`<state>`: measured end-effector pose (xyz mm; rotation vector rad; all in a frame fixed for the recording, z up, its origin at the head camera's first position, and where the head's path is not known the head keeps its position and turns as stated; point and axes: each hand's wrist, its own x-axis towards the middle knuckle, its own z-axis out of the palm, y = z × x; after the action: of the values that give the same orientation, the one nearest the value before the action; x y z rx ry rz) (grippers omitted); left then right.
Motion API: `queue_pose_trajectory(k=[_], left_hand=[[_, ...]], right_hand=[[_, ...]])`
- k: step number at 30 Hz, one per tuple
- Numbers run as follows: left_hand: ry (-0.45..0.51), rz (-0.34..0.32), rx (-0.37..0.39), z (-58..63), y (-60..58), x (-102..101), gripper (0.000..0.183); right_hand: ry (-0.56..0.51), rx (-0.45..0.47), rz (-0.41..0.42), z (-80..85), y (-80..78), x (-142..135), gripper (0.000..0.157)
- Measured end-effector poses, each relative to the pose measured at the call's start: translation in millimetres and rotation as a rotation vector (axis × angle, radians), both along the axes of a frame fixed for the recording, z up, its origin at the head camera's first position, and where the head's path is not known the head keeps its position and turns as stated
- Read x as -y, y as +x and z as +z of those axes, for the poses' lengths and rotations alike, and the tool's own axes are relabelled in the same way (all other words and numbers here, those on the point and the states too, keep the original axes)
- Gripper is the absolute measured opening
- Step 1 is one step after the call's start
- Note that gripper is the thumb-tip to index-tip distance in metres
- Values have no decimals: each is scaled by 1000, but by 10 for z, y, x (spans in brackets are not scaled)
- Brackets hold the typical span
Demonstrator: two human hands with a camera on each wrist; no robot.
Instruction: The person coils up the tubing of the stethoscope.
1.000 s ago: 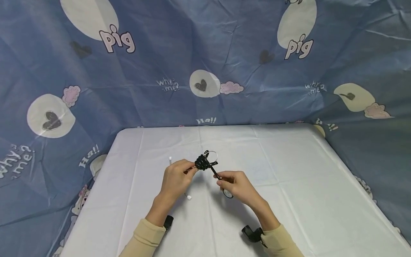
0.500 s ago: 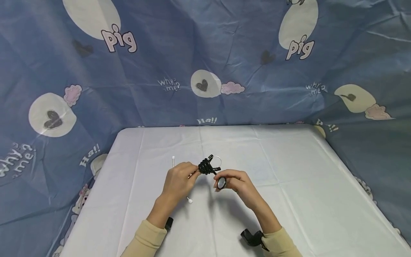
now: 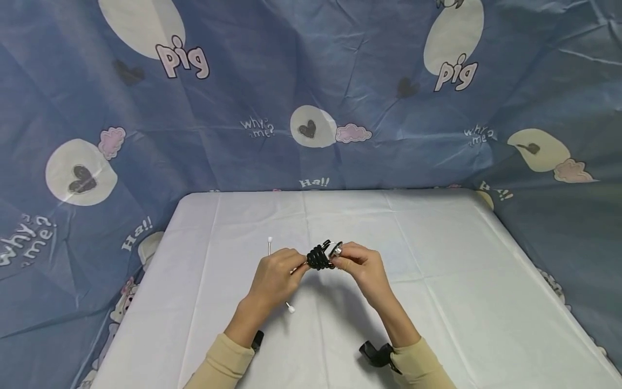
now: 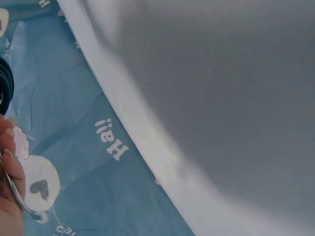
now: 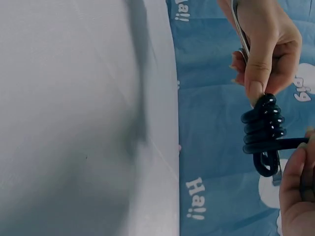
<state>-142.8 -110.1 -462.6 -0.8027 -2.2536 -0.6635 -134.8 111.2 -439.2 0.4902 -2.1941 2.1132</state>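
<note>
A stethoscope's black tubing (image 3: 319, 258) is wound in a tight coil, held up above the white table. My left hand (image 3: 279, 273) pinches it where the coil meets the metal ear tubes. White ear tips (image 3: 291, 309) stick out on both sides of that hand. My right hand (image 3: 364, 267) pinches the tubing end by the round chest piece (image 3: 336, 249), close against the coil. In the right wrist view, one tube strand (image 5: 280, 144) runs straight from the coil to my right fingers. The left wrist view catches only part of my left hand (image 4: 11, 172) and a metal ear tube (image 4: 17, 196).
A white cloth covers the table (image 3: 466, 313). Behind and beside it hangs a blue printed curtain (image 3: 389, 156). Black wrist cameras (image 3: 376, 354) sit at the cuffs of both beige sleeves (image 3: 423, 367).
My right hand has moved up, bringing the chest piece from below the coil to its upper right side. My left hand keeps its hold and has shifted slightly right with the coil.
</note>
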Motion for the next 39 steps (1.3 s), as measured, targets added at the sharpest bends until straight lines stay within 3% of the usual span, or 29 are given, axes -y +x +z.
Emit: queue_pose_trajectory(k=[6, 16, 25, 33, 39], left_hand=[[-27, -47, -23, -11, 18, -25, 13], [4, -38, -7, 26, 45, -62, 9], [118, -51, 58, 14, 57, -103, 9], [125, -65, 59, 21, 79, -146, 9], [137, -73, 61, 17, 93, -173, 8]], right_hand=[[-24, 14, 2, 31, -30, -5, 45], [-128, 33, 2, -23, -26, -31, 34], [-115, 22, -116, -39, 29, 1, 34], [28, -58, -300, -126, 28, -11, 28], [-84, 25, -186, -186, 47, -8, 26]])
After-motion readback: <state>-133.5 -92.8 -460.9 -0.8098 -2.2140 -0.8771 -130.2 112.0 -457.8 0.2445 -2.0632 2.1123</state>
